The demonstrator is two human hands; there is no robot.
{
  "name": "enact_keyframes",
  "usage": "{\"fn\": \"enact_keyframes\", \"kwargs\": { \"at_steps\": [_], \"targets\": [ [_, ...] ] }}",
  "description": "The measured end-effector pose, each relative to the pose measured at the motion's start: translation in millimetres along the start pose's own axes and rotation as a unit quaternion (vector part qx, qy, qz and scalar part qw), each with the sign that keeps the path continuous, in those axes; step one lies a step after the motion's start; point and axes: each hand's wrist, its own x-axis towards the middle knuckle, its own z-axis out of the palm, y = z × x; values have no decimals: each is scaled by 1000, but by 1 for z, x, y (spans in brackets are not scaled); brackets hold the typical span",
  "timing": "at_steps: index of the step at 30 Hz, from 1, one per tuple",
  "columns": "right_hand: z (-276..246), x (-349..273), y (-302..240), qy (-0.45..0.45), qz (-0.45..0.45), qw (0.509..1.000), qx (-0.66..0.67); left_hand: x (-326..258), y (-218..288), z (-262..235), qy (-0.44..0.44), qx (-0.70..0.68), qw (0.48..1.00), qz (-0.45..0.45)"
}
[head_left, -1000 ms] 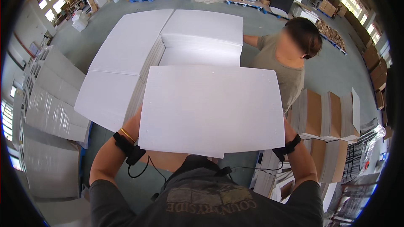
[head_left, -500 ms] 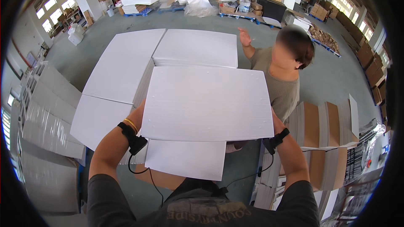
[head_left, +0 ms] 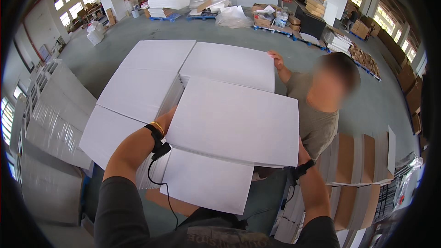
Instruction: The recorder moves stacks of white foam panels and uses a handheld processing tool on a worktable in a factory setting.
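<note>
A large white board [head_left: 234, 121], with thin layers beneath it along the near edge, lies slanted between my hands. Its right end points toward me. My left hand [head_left: 169, 116] is at its left edge, with the fingers hidden beside the neighbouring stack. At the right edge my right hand [head_left: 303, 152] grips it, mostly covered by the board. Both wrists wear black straps with cables. Under the near edge lies another white board [head_left: 206, 181]. A co-worker's hand [head_left: 277, 59] touches the far right corner of a white stack [head_left: 229, 64].
More white stacks [head_left: 147, 89] stand left of the held boards. The co-worker [head_left: 317, 105] is close on the right. Brown and white panels [head_left: 351, 160] lean at the lower right, wrapped panels [head_left: 55, 133] at the left. Loaded pallets [head_left: 275, 23] line the far floor.
The held boards have turned, their right end swinging nearer to me. The co-worker's raised hand has come down onto the far stack's corner. The whole view has shifted slightly.
</note>
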Motion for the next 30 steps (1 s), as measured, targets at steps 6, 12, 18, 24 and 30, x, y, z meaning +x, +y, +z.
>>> {"fn": "enact_keyframes", "kwargs": {
  "at_steps": [6, 12, 18, 24, 30],
  "targets": [
    [-36, -13, 13, -15, 14, 1000, -7, 11, 5, 1, 44, 7, 999, -25],
    [-22, -12, 18, -23, 10, 1000, -6, 43, 19, -40, 85, -20, 996, 5],
    [-37, -12, 21, -20, 39, 999, -28, -28, 51, -31, 248, 24, 946, 205],
    [-72, -27, 34, -37, 78, 995, -58, -140, -44, 58, 30, -53, 970, 236],
    [-60, -56, 58, -79, 86, 990, -79, -47, -183, 43, 65, -222, 972, 29]
  ]
}}
